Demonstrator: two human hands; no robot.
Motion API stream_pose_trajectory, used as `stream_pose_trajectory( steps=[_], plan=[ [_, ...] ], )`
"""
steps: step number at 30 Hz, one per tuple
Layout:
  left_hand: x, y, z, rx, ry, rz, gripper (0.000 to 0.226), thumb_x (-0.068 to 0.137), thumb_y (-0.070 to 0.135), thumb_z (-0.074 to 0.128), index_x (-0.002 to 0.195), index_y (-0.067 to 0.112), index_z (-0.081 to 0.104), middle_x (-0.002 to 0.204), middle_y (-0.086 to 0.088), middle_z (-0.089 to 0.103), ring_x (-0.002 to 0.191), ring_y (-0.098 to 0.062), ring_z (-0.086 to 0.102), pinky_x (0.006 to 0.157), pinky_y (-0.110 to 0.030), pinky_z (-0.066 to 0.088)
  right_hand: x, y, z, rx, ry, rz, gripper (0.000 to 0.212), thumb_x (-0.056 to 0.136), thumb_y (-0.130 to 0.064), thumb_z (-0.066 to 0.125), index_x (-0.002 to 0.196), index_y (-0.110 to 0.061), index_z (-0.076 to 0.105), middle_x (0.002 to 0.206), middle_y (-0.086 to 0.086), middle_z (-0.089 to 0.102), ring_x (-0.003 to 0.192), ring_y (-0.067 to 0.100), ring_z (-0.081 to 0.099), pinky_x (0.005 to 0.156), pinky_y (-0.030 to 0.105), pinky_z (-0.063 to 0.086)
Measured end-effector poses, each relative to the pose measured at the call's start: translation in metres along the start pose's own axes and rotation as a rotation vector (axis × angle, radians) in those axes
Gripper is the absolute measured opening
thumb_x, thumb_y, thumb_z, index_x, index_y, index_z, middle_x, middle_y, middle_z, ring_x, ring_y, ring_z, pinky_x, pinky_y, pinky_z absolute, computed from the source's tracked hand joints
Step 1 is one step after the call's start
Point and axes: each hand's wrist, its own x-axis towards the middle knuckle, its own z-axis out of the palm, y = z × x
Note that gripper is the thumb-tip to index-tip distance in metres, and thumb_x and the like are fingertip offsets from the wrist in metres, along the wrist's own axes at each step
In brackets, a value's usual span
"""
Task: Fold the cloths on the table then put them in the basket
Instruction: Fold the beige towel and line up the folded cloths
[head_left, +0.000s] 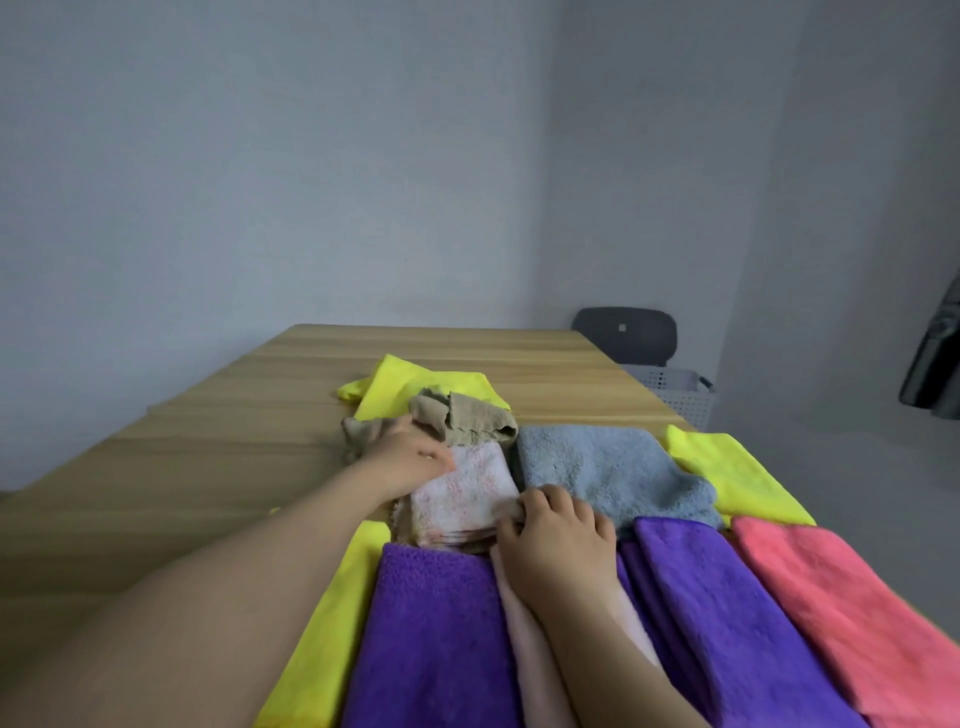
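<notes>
From the head view, nearest to me at the bottom edge are my two forearms and the flat cloths under them: a purple cloth (431, 623) at bottom centre, a pale pink cloth (519, 634) under my right arm, a second purple cloth (727, 597) and a coral cloth (857, 597) to the lower right, and a yellow cloth (322, 623) to the lower left. They lie spread side by side, I think so that each can be taken in turn.

In the centre of the frame is the white cloth (467, 493), already folded into a small thick square. My right hand (558, 530) has its fingers curled on the lower right edge and pinches the layers, probably so the fold does not open. My left hand (410, 457) lies on the upper left corner with fingers rather straight, pressing it flat; it touches also the crumpled tan cloth (462, 415) just behind.

A blue-grey cloth (608, 467) lies just right of the white one, and more yellow cloth (405, 384) is behind the tan one.

The basket (675, 389) stands at middle right, past the far right edge of the table (208, 441), well apart from my hands. I judge the white cloth is ready to go there.
</notes>
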Motion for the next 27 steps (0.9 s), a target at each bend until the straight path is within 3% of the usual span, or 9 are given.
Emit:
stream_pose_trajectory(
  steps=[4,8,11,14,16,18,21,24,27],
  plan=[
    [0.01,0.002,-0.002,0.117,0.063,0.028,0.049,0.093,0.026,0.052,0.14,0.019,0.04,0.152,-0.003,0.029,0.144,-0.025,0.008,0.114,-0.032,0.007,0.002,0.0,0.002,-0.004,0.023,0.002,0.037,0.091,-0.042,0.032,0.119,-0.026,0.051,0.128,-0.006,0.048,0.12,0.021,0.041,0.098,0.035,0.025],
    [0.017,0.013,-0.017,-0.427,0.258,0.061,0.061,0.087,0.007,0.061,0.141,0.009,0.035,0.143,-0.008,0.035,0.129,-0.022,0.037,0.105,-0.028,0.036,0.002,0.001,0.003,-0.004,0.023,0.003,0.036,0.091,-0.042,0.033,0.118,-0.026,0.051,0.127,-0.006,0.049,0.12,0.021,0.042,0.098,0.035,0.026],
    [0.012,0.022,-0.029,-0.735,0.539,0.112,0.06,0.082,0.001,0.065,0.136,0.011,0.039,0.131,-0.001,0.04,0.116,-0.012,0.044,0.093,-0.017,0.041,0.002,0.001,0.002,0.002,0.019,-0.004,0.036,0.091,-0.042,0.034,0.119,-0.026,0.051,0.129,-0.006,0.048,0.121,0.021,0.041,0.099,0.035,0.026],
    [0.007,0.019,-0.031,-0.629,0.868,0.075,0.066,0.075,0.009,0.073,0.133,0.015,0.043,0.135,-0.001,0.044,0.121,-0.017,0.05,0.098,-0.035,0.043,0.002,0.001,0.001,-0.005,0.031,-0.003,0.036,0.091,-0.043,0.033,0.117,-0.027,0.051,0.128,-0.008,0.049,0.121,0.019,0.042,0.099,0.034,0.027],
    [0.006,0.01,-0.02,-0.254,0.743,-0.032,0.088,0.068,0.028,0.079,0.141,0.025,0.029,0.143,-0.003,0.034,0.127,-0.023,0.043,0.099,-0.041,0.041,0.002,0.0,0.001,-0.004,0.04,-0.003,0.035,0.091,-0.043,0.033,0.116,-0.027,0.052,0.128,-0.009,0.049,0.121,0.019,0.042,0.099,0.034,0.026],
    [0.009,-0.001,-0.007,-0.17,0.374,-0.145,0.099,0.069,0.03,0.079,0.146,0.03,0.017,0.148,-0.007,0.025,0.132,-0.027,0.036,0.103,-0.04,0.038,0.002,0.0,0.003,0.003,0.05,-0.005,0.035,0.091,-0.043,0.033,0.116,-0.027,0.052,0.127,-0.009,0.049,0.12,0.019,0.041,0.099,0.034,0.026],
    [0.016,-0.016,0.005,-0.164,0.189,-0.213,0.056,0.083,0.017,0.066,0.135,0.014,0.045,0.134,-0.013,0.051,0.117,-0.03,0.051,0.089,-0.032,0.043,0.004,0.001,0.005,0.009,0.063,-0.007,0.035,0.092,-0.042,0.032,0.116,-0.026,0.052,0.126,-0.008,0.049,0.12,0.02,0.041,0.098,0.034,0.025],
    [0.018,-0.015,0.0,-0.204,0.495,-0.247,0.027,0.089,0.019,0.057,0.113,0.007,0.058,0.116,-0.017,0.062,0.106,-0.036,0.056,0.074,-0.03,0.038,0.003,0.004,0.007,-0.002,0.071,-0.005,0.035,0.092,-0.041,0.032,0.116,-0.025,0.052,0.126,-0.008,0.049,0.119,0.02,0.041,0.097,0.035,0.025],
    [0.01,0.006,-0.026,-0.604,0.688,-0.185,0.02,0.09,0.015,0.051,0.11,0.01,0.053,0.111,-0.016,0.06,0.101,-0.033,0.056,0.08,-0.034,0.044,0.004,0.003,0.004,-0.006,0.053,0.001,0.034,0.091,-0.04,0.034,0.117,-0.026,0.052,0.127,-0.008,0.049,0.12,0.02,0.042,0.098,0.035,0.026]
  ],
)
